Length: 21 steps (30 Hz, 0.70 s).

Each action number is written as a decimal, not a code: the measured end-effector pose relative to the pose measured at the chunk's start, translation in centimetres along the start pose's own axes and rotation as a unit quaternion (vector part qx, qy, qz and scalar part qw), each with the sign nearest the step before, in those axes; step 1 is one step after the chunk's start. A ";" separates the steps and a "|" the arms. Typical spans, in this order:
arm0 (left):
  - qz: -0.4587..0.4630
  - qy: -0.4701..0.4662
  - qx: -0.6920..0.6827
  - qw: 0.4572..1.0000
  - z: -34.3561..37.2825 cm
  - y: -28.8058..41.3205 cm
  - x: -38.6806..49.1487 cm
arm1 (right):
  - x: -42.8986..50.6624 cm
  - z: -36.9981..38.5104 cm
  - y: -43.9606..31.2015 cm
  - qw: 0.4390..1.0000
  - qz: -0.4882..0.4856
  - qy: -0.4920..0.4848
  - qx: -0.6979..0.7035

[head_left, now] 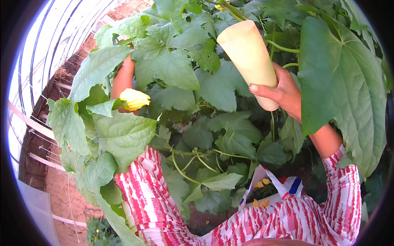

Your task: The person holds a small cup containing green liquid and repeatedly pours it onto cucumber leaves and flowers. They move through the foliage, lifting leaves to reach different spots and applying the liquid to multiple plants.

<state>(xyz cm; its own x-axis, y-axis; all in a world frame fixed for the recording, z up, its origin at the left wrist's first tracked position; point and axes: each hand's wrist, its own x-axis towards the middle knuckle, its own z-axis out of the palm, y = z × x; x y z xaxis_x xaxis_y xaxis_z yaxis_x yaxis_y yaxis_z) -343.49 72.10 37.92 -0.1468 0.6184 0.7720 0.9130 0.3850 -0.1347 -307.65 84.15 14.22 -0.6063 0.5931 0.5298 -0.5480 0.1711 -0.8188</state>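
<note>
My right hand (284,89) grips a tall, tapered cream-coloured cup (249,57) near its narrow end, thumb across the front. The cup leans to the left with its wide end up; its inside is out of sight. On the left, my forearm (123,73) reaches up among large green lobed leaves (166,58), which hide nearly all of the left hand. What that hand touches cannot be made out. Beside this forearm a yellow flower (134,99) with folded petals stands out from the leaves.
Green vines (197,153) and foliage fill the middle. A broad leaf (341,86) overlaps my right wrist. At my waist a white bag (275,183) with blue and red markings holds several yellow-orange flowers (261,203). Leftward are a brown earthen wall (61,190) and curved greenhouse ribs (37,55).
</note>
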 end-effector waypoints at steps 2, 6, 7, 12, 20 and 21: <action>0.012 0.001 -0.029 1.000 -2.5 0.6 -1.8 | -0.6 0.3 0.0 1.000 0.023 -0.008 0.017; 0.063 0.017 -0.118 0.991 -0.8 1.4 -3.0 | -0.2 -0.7 1.5 0.998 0.051 0.012 -0.023; 0.064 0.017 -0.114 0.991 -2.2 1.3 -4.2 | -0.4 -0.5 1.5 0.999 0.049 0.006 -0.016; 0.088 0.022 -0.130 0.987 -3.0 1.3 -5.4 | -0.9 0.2 1.7 1.000 0.024 0.011 -0.004; 0.081 0.022 -0.148 0.985 -3.1 1.0 -7.2 | -1.1 0.7 2.1 1.000 0.005 -0.024 0.016; 0.070 0.021 -0.149 0.986 -2.8 0.7 -7.1 | -1.0 0.8 2.2 0.999 0.006 -0.031 0.025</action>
<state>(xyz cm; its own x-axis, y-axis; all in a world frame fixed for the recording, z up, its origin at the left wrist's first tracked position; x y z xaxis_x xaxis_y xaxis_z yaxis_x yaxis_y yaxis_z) -340.74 66.09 34.03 -0.0017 0.6192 0.7852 0.9954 0.0765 -0.0581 -308.71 83.29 12.04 -0.6463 0.5448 0.5342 -0.5677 0.1246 -0.8138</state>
